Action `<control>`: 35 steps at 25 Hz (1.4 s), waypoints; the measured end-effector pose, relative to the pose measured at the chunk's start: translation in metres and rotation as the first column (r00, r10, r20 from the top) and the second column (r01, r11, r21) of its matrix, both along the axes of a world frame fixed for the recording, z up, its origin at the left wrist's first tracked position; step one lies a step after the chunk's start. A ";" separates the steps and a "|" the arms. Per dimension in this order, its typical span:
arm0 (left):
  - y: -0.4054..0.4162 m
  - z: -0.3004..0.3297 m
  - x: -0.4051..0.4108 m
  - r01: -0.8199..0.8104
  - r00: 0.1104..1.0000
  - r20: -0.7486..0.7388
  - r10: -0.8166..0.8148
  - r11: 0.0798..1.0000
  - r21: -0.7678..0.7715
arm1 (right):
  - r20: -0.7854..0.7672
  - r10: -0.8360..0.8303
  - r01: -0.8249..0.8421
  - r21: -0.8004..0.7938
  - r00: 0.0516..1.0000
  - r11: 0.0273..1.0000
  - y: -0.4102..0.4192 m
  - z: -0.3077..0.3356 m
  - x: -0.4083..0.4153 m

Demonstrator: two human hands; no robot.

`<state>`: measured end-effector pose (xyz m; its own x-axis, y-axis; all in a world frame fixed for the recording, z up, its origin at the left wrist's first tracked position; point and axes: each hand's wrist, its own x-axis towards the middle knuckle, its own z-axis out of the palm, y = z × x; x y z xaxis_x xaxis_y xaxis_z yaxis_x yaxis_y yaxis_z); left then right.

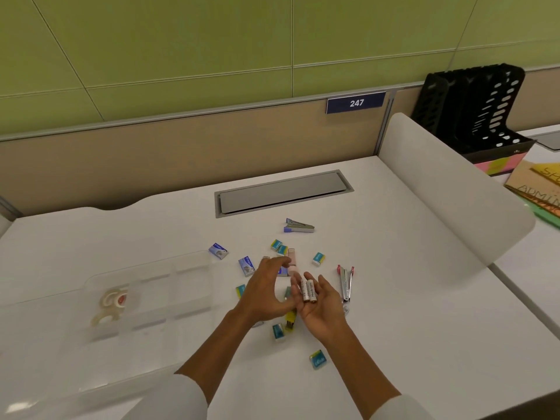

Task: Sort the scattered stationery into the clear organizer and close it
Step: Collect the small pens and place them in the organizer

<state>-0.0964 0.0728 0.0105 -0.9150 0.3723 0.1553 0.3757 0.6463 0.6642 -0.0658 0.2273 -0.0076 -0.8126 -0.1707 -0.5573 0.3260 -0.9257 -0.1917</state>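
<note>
On the white desk [378, 298], at the left, the clear organizer [145, 292] lies open with rolls of tape [110, 303] in one compartment; its lid seems to lie nearer the camera, though the clear plastic is hard to read. Over the middle, the left hand [266, 292] hovers with fingers loosely spread, holding nothing. Beside it the right hand [319, 310] lies palm up, fingers lightly curled under two or three batteries [307, 291]. The risk, as I judge it, is that the round batteries roll off the shallow cupped palm on the way left to the organizer, or land in the tape's compartment. Small staple boxes [247, 265] and a yellow stapler [290, 319] lie scattered beneath both hands, easy to knock. Further right rest a red stapler [346, 283] and, beyond, a blue stapler [298, 226].
</note>
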 end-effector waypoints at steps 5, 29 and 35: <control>-0.025 -0.016 0.015 -0.161 0.983 0.093 0.160 0.987 0.002 | -0.017 -0.110 0.110 0.040 0.994 0.993 0.049 -0.008 0.019; 0.138 -0.051 0.064 -0.070 0.998 -0.014 0.069 0.963 -0.259 | 0.035 -0.292 0.287 0.099 0.956 0.953 0.111 -0.030 0.085; 0.135 -0.038 0.062 -0.123 0.991 -0.050 0.121 0.992 -0.018 | 0.067 -0.265 0.260 0.066 0.962 0.963 0.090 -0.031 0.073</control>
